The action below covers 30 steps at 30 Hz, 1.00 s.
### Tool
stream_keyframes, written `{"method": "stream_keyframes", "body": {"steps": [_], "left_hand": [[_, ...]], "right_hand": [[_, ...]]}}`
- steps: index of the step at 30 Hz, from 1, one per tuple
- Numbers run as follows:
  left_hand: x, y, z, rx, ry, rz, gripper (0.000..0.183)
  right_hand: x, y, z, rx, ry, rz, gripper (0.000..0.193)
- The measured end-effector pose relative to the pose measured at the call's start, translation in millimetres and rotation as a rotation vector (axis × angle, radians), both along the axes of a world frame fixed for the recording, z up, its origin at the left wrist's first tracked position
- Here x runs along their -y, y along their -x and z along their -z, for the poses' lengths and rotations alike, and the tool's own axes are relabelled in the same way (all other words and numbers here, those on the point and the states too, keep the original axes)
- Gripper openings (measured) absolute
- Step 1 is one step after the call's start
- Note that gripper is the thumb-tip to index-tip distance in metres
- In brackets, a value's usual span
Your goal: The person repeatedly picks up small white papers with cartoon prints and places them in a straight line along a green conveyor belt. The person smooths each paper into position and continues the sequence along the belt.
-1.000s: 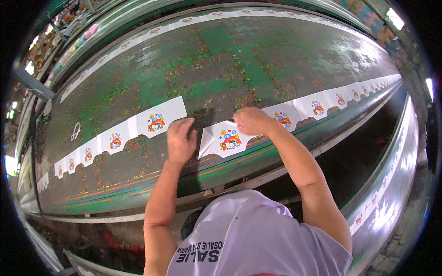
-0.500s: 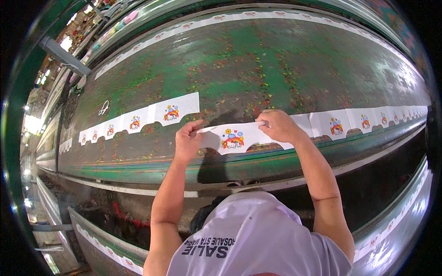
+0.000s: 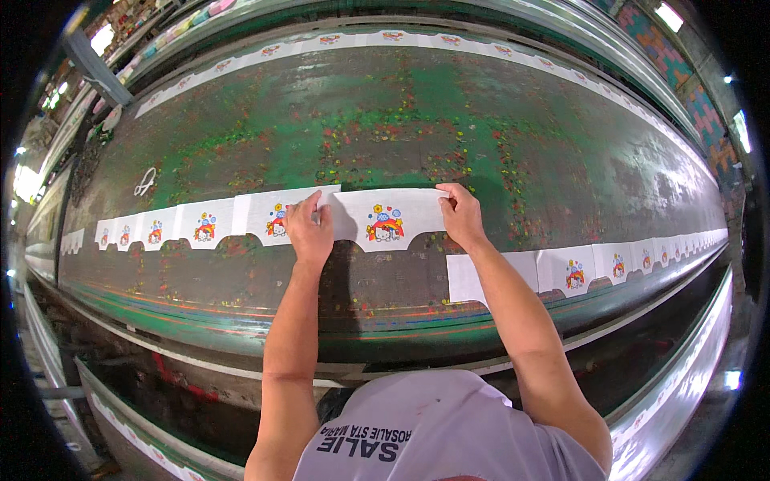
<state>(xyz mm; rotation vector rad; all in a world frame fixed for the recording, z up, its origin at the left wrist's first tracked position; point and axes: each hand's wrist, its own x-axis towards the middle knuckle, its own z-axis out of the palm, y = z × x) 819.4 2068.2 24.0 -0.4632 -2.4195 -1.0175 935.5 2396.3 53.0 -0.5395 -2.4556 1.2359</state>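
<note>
A white, scalloped fabric cutout [image 3: 417, 210] with a colourful cartoon print lies along the row on the long green-black table [image 3: 385, 276]. My right hand [image 3: 463, 218] pinches its upper right corner between thumb and fingers. At its left edge is my left hand [image 3: 310, 234], with thumb and forefinger apart, resting over the neighbouring printed cutout [image 3: 258, 216] and partly covering that print. The held cutout's left edge meets or slightly overlaps this neighbour. Below my right hand, a separate white cutout [image 3: 469, 280] begins another row; my forearm hides part of it.
More printed cutouts [image 3: 204, 226] continue leftward, and others [image 3: 574, 274] run off to the right. A further strip of prints [image 3: 329, 40] lines the table's far edge. A small white looped item [image 3: 145, 182] lies at left. A metal post [image 3: 96, 68] stands at far left.
Both hands have carried the cutout away from the near row and up against the end of the left row. My left hand's fingers have come off its edge. The view has shifted slightly.
</note>
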Motion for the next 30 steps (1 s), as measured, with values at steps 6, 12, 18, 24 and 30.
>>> {"method": "stream_keyframes", "body": {"steps": [6,12,18,24,30], "left_hand": [[-7,15,5,0.003,0.016,-0.014,0.045],[-5,18,2,-0.097,0.096,-0.036,0.063],[0,4,3,-0.192,0.12,0.087,0.068],[-30,-53,5,-0.108,0.072,0.264,0.06],[-118,-129,-3,-0.156,0.256,0.5,0.052]], "right_hand": [[1,15,29,-0.08,-0.094,0.127,0.028],[-3,12,9,-0.104,0.272,0.138,0.023],[-80,-52,-23,0.205,0.051,-0.196,0.019],[-159,-160,-43,0.464,-0.944,-0.324,0.012],[-160,-175,-40,0.459,-0.929,-0.489,0.018]]}}
